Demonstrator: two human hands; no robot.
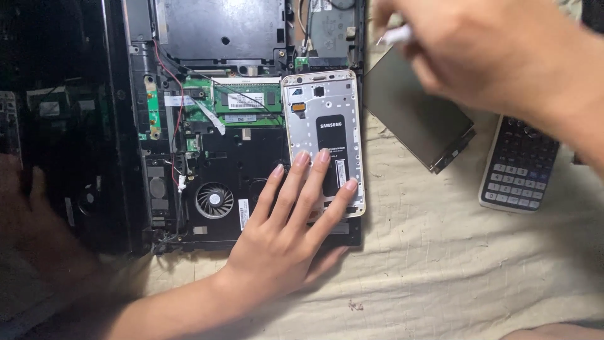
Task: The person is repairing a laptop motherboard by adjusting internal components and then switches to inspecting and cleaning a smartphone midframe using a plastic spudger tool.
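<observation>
My left hand lies flat with fingers spread, its fingertips pressing the lower half of a phone that lies back cover off, gold frame up, on an opened laptop base. My right hand hovers blurred at the upper right, above a dark flat rectangular part, and pinches a small white object between its fingers. What that object is cannot be told.
The laptop's inside shows a green memory board, a round fan and red wires. A dark calculator lies at the right on a wrinkled beige cloth. Another dark device part sits at the left.
</observation>
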